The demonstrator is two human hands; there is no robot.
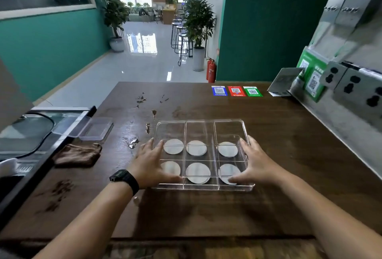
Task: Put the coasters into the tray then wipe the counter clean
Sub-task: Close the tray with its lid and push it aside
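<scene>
Six coasters (196, 147) sit in the clear tray (203, 188) at frame centre, your left hand (152, 167) and right hand (255, 164) clasping its sides — shove it carelessly and it could smear the puddles (132, 143) upper left.

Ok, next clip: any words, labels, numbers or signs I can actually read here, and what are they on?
No text can be read.
Blue sticker, red sticker and green sticker on the counter: QR codes, print too small.
Green wall placards: QR codes, text blurred.
Tilted card by the wall: blurred.
Wristwatch: no digits visible.
</scene>
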